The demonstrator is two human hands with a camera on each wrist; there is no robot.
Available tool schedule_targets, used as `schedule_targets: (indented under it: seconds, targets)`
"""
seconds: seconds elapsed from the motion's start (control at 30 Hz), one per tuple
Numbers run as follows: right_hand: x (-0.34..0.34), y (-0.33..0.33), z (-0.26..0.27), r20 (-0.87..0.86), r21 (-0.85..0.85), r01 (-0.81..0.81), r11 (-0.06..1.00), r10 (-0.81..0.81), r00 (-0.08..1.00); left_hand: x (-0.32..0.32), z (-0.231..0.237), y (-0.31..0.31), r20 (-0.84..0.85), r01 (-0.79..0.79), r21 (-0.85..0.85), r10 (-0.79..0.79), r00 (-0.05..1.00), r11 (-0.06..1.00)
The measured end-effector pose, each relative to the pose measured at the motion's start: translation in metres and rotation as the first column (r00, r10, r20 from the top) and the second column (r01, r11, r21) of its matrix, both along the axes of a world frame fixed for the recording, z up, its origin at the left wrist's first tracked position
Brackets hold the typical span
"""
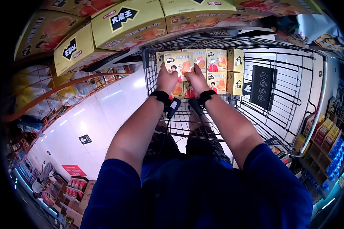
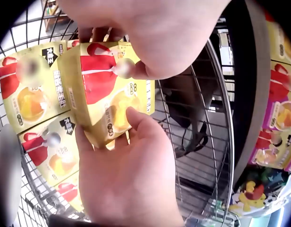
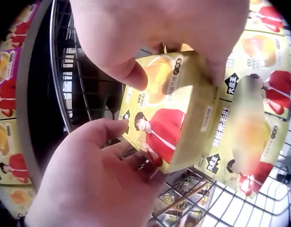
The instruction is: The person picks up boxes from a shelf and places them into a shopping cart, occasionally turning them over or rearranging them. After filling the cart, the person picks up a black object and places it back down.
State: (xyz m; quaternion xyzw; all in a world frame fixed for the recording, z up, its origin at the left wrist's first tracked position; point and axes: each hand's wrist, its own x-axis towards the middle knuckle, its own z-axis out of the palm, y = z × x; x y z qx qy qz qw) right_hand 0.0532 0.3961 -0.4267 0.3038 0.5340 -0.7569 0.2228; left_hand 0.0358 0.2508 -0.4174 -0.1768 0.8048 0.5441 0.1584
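Note:
My left hand (image 1: 167,81) and right hand (image 1: 197,81) hold a yellow snack box (image 1: 181,65) between them, one at each side. The box is printed with a figure in red and orange food. In the left wrist view, my left thumb lies on the front of the box (image 2: 98,75) and its fingers reach behind it. The right wrist view shows my right fingers curled under one end of the box (image 3: 166,127). More boxes of the same kind (image 1: 217,60) are stacked in the shopping cart (image 1: 271,120), just beyond and beside the held one.
A shelf of larger yellow cartons (image 1: 130,32) runs along the far side of the cart. A black panel (image 1: 260,87) hangs on the cart's wire mesh. On the left stands an orange-framed rack (image 1: 30,107) of bagged goods. Stocked shelves (image 1: 328,141) line the right.

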Motion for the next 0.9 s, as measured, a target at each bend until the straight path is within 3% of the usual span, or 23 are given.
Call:
schedule_targets:
  seconds: [0.07,0.17,0.27,0.33,0.5,0.57,0.6,0.67,0.73,0.8,0.83,0.87,0.9]
  targets:
    - [-0.007,-0.008,-0.003,-0.062,-0.064,-0.004,0.998,0.0,0.998,-0.007,0.004,-0.005,0.051,-0.011,-0.008,0.012,0.999,1.0]
    - [-0.01,-0.018,-0.03,-0.062,0.049,-0.035,0.998,0.038,0.997,-0.013,-0.012,-0.016,0.005,0.034,-0.051,-0.034,0.999,0.998]
    - [-0.015,-0.027,-0.022,-0.065,-0.109,-0.033,0.993,0.026,0.998,-0.014,-0.032,-0.025,0.065,0.022,-0.05,-0.019,0.998,0.999]
    - [-0.019,-0.032,-0.03,-0.027,-0.001,-0.071,0.997,0.071,0.997,-0.011,-0.043,-0.029,-0.025,0.036,-0.121,-0.039,0.999,0.992]
    - [-0.022,-0.021,-0.03,-0.107,-0.031,-0.152,0.988,0.148,0.983,-0.017,-0.032,-0.033,0.063,0.101,-0.099,-0.095,0.994,0.99]
    - [-0.025,-0.015,-0.004,-0.032,0.147,-0.249,0.957,0.256,0.966,-0.02,-0.019,-0.034,0.044,0.179,-0.178,-0.174,0.984,0.968]
    - [-0.022,-0.011,0.002,-0.046,0.15,-0.244,0.958,0.254,0.966,-0.023,-0.002,-0.034,0.031,0.179,-0.182,-0.176,0.984,0.967]
    - [-0.022,-0.001,0.017,-0.11,0.314,-0.207,0.927,0.252,0.961,-0.027,0.052,-0.034,0.077,0.224,-0.092,-0.218,0.973,0.97]
    - [-0.023,0.009,0.076,-0.1,0.286,-0.227,0.931,0.265,0.959,-0.023,0.098,-0.039,-0.102,0.291,-0.177,-0.312,0.945,0.94]
    - [-0.018,0.019,0.109,-0.236,0.223,-0.137,0.965,0.19,0.953,-0.021,0.164,-0.049,-0.125,0.404,-0.011,-0.402,0.907,0.915]
    - [-0.019,0.026,0.133,-0.297,0.25,-0.156,0.956,0.229,0.927,-0.018,0.188,-0.054,-0.164,0.429,0.114,-0.409,0.898,0.896]
    - [-0.019,0.032,0.158,-0.352,0.28,-0.171,0.945,0.267,0.897,-0.016,0.221,-0.058,-0.196,0.468,0.123,-0.44,0.876,0.875]
    - [-0.019,0.034,0.189,-0.396,0.281,-0.148,0.948,0.255,0.882,-0.013,0.253,-0.063,-0.283,0.484,-0.012,-0.467,0.838,0.875]
